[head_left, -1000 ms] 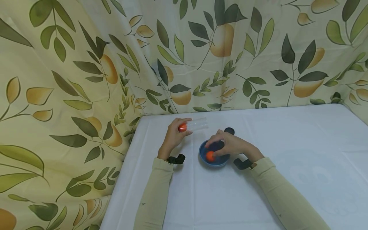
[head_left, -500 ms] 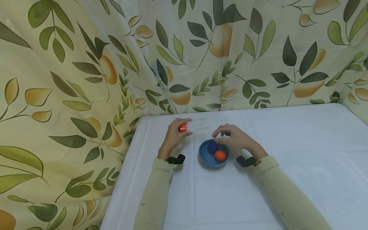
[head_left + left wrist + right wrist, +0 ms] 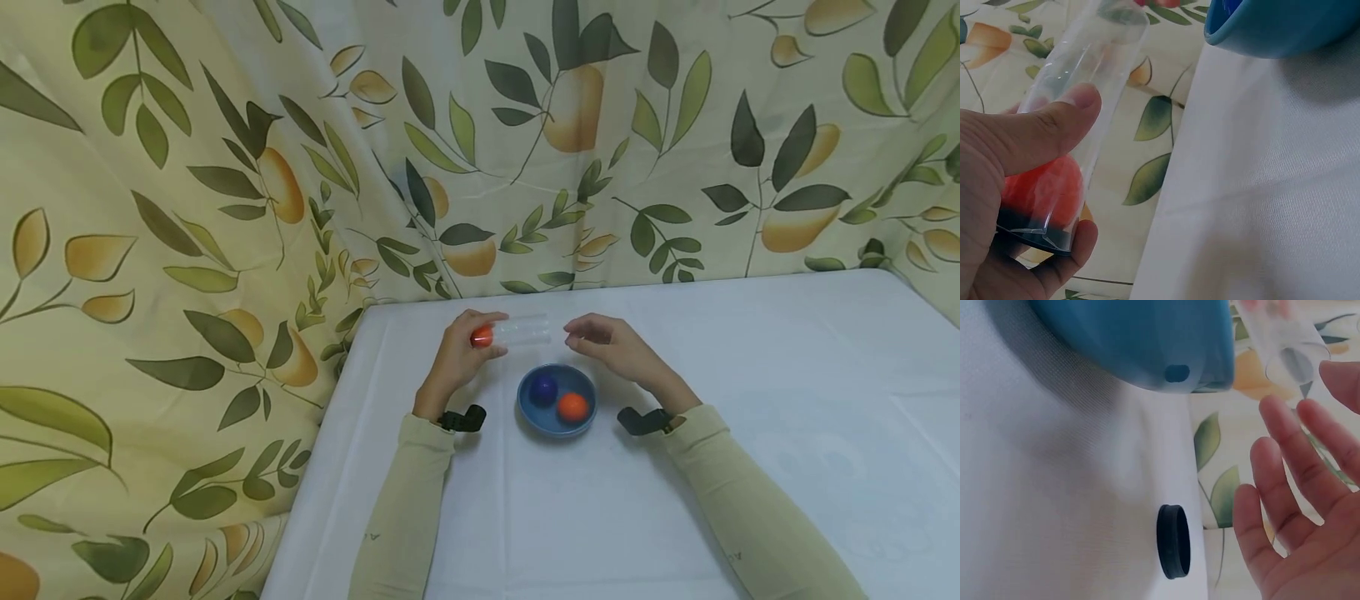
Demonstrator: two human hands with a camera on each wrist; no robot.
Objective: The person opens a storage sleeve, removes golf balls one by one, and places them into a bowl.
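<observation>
My left hand (image 3: 456,358) grips a clear plastic tube (image 3: 522,330) around its dark-bottomed end, thumb lying along the wall. Inside that end sits an orange-red ball (image 3: 1060,190). The tube lies roughly level in the head view, its open end pointing right. Fingers spread and holding nothing, my right hand (image 3: 618,350) hovers just right of that open end (image 3: 1297,365). In front of the hands, a blue bowl (image 3: 557,431) holds a dark blue ball (image 3: 543,390) and an orange ball (image 3: 573,407).
A black round cap (image 3: 1174,542) stands on the white-covered table (image 3: 600,517) near my right hand; the hand hides it in the head view. Leaf-and-fruit patterned cloth (image 3: 660,150) hangs behind the table and along its left side.
My right hand has come up out of the bowl and moved back toward the tube's open end. The two balls have shifted in the bowl. My left hand stays nearly still with the tube.
</observation>
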